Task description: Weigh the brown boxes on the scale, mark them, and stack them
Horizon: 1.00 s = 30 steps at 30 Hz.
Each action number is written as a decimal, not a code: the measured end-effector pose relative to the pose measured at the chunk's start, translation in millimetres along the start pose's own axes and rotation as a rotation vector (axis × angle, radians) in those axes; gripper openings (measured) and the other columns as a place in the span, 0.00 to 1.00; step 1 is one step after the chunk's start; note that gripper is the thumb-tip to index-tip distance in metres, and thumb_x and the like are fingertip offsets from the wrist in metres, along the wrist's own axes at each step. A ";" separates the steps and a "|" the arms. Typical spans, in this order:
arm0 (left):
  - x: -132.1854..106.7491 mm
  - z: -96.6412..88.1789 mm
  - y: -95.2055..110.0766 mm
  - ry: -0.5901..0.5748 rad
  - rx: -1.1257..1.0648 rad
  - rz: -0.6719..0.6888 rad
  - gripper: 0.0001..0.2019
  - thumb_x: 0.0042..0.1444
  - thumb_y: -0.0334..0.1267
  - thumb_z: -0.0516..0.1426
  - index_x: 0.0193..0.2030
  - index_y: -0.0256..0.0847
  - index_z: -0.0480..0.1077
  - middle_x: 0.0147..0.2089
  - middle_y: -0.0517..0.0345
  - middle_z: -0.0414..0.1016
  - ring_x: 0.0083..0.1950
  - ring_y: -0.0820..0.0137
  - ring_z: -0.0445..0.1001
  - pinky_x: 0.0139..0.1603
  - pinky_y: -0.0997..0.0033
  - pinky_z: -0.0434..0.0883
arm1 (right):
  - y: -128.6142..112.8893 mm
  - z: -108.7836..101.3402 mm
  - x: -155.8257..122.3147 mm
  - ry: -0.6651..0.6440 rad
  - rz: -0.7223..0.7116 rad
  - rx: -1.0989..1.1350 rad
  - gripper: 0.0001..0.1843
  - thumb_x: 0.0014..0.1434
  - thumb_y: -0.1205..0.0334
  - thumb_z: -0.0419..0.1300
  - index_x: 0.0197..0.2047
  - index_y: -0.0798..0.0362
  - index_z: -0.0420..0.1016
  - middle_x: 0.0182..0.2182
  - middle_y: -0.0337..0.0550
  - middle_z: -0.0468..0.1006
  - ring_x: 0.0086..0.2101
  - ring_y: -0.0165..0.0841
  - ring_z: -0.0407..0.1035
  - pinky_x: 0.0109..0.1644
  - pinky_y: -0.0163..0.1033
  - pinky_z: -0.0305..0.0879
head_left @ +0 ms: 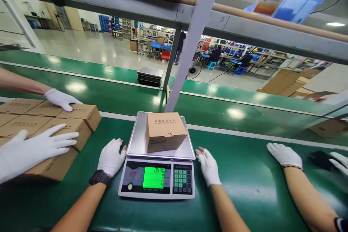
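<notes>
A small brown cardboard box [165, 131] sits on the steel pan of a digital scale [157, 179] whose green display is lit. My left hand [111, 157], in a white glove with a black watch on the wrist, rests flat and open on the green belt just left of the scale. On the scale's right side my right hand [208, 165], also gloved, lies open on the belt, fingertips close to the pan's corner. Neither hand touches the box.
A co-worker's gloved hands [40, 145] press on several brown boxes [51, 123] at the left. Another person's gloved hand [285, 154] rests on the belt at the right beside a dark object [320, 159]. A slanted metal post [190, 47] rises behind the scale.
</notes>
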<state>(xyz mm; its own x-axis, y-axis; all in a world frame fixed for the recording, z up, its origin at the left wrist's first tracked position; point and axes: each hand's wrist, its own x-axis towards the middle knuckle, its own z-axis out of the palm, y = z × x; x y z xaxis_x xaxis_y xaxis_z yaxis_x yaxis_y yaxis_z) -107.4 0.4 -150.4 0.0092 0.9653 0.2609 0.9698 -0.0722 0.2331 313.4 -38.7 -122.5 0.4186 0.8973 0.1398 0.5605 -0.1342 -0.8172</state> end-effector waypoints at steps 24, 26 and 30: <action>-22.6 -104.8 88.0 0.537 -0.425 0.207 0.20 0.62 0.44 0.54 0.58 0.38 0.66 0.61 0.48 0.67 0.63 0.59 0.64 0.65 0.54 0.64 | -167.5 -22.5 25.1 -0.088 -0.331 0.319 0.24 0.61 0.38 0.56 0.31 0.53 0.70 0.24 0.40 0.72 0.25 0.33 0.66 0.29 0.35 0.62; -16.0 -120.7 114.0 0.595 -0.392 0.364 0.22 0.59 0.42 0.57 0.59 0.39 0.64 0.62 0.47 0.66 0.64 0.57 0.63 0.65 0.52 0.64 | -205.4 -17.2 25.4 -0.200 -0.452 0.288 0.23 0.60 0.40 0.57 0.31 0.53 0.71 0.25 0.40 0.73 0.27 0.34 0.68 0.31 0.35 0.63; -8.8 -123.0 139.4 0.636 -0.324 0.434 0.19 0.57 0.39 0.58 0.56 0.40 0.66 0.59 0.48 0.69 0.63 0.55 0.64 0.61 0.50 0.68 | -246.3 2.9 31.2 -0.350 -0.564 0.090 0.19 0.61 0.45 0.56 0.30 0.53 0.71 0.27 0.40 0.75 0.30 0.35 0.70 0.34 0.36 0.63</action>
<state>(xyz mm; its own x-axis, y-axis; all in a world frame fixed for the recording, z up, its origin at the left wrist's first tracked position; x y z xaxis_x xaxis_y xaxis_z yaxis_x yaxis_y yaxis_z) -2.3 -49.1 -5.0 0.1321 0.5160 0.8463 0.7929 -0.5674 0.2222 186.3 23.6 81.5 -0.1858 0.9053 0.3820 0.5578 0.4173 -0.7174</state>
